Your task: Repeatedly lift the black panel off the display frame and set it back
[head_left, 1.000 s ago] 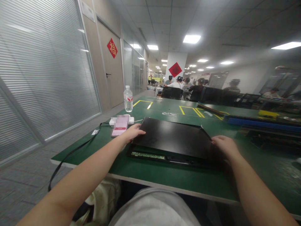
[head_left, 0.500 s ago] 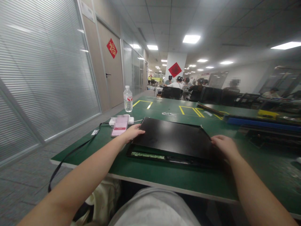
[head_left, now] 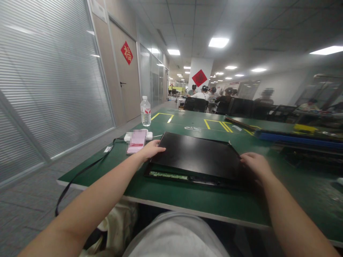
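Left hand point(head_left: 151, 149) and right hand point(head_left: 254, 165) rest open on a flat matte black panel point(head_left: 198, 155), green strip point(head_left: 168, 175) along its near edge.

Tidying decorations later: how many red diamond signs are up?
2. The door sign hangs on the door at left; the pillar sign hangs on the white pillar. More may be hidden.

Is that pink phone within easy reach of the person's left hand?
Probably yes. The left hand rests on the left edge of the black panel, and the pink phone lies just beside it on the table, nothing between them.
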